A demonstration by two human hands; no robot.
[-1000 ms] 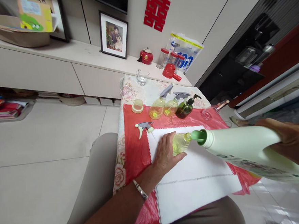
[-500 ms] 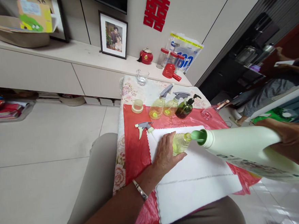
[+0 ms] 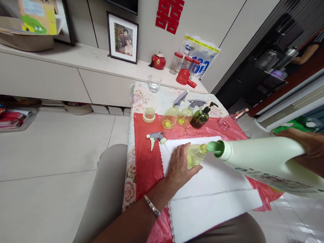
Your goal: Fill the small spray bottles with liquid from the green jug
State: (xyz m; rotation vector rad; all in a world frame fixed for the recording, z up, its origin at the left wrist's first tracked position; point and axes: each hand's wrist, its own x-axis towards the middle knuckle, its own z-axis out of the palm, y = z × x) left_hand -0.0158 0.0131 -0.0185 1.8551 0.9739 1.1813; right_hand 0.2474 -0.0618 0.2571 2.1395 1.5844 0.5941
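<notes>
Small clear bottle (image 3: 197,154) of yellowish liquid upright on white cloth (image 3: 211,192), mid-table. Left hand (image 3: 179,165) wrapped around it. Right hand (image 3: 318,153) grips big pale-green jug (image 3: 264,162), tilted, spout touching bottle mouth. Loose spray head (image 3: 155,138) near table's left edge; spray bottles (image 3: 178,114) toward far edge.

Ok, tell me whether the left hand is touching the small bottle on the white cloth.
Touching. The head view shows the left hand wrapped around the small bottle, its fingers pressed against the bottle's side with no gap.
</notes>
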